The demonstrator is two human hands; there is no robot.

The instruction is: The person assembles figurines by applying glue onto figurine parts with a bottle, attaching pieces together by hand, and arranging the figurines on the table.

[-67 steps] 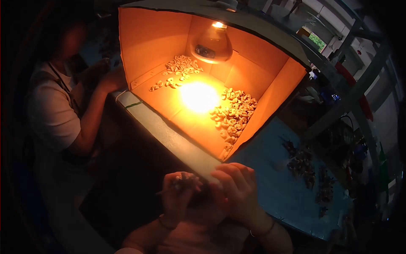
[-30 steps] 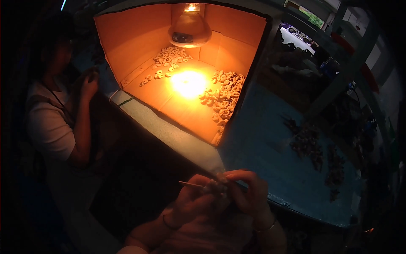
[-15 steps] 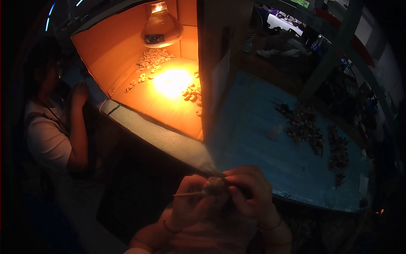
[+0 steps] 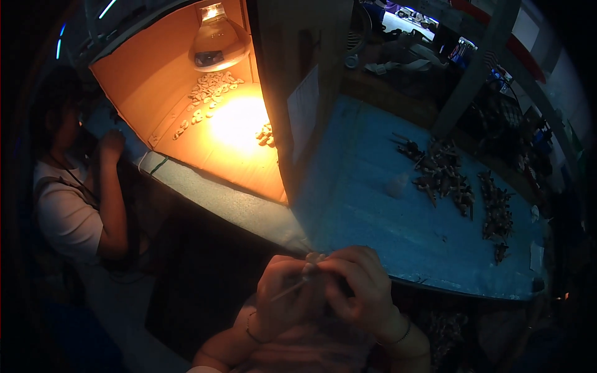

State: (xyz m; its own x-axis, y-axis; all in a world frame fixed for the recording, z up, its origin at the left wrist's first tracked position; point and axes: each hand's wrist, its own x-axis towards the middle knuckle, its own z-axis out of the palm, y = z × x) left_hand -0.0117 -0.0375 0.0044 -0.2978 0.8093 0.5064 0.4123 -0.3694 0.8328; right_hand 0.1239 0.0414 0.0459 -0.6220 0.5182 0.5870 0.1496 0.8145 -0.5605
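The left hand [image 4: 283, 289] has its grip closed on a thin stick [image 4: 288, 291], which slants out toward the lower left; the right hand [image 4: 364, 283] has its fingertips at a small pale piece [image 4: 314, 257] by the stick's upper end, though whether that grip pinches it or only touches it I cannot tell. Both hands, with stick and piece, are on the near side of the box [image 4: 137, 81], below its near right corner. A thin band [image 4: 401, 332] circles the right wrist.

Right of the box spreads the blue table [image 4: 360, 236]. On it, well apart from the box, lie a dark heap [image 4: 444, 174] of sticklike bits and, further right, a second heap [image 4: 495, 208]. A paper [image 4: 303, 115] is on the box's right outer side. Inside the box, curled pieces [image 4: 213, 87] lie toward the back under a lit lamp [image 4: 219, 46]. Left of the box is a co-worker [image 4: 68, 211].
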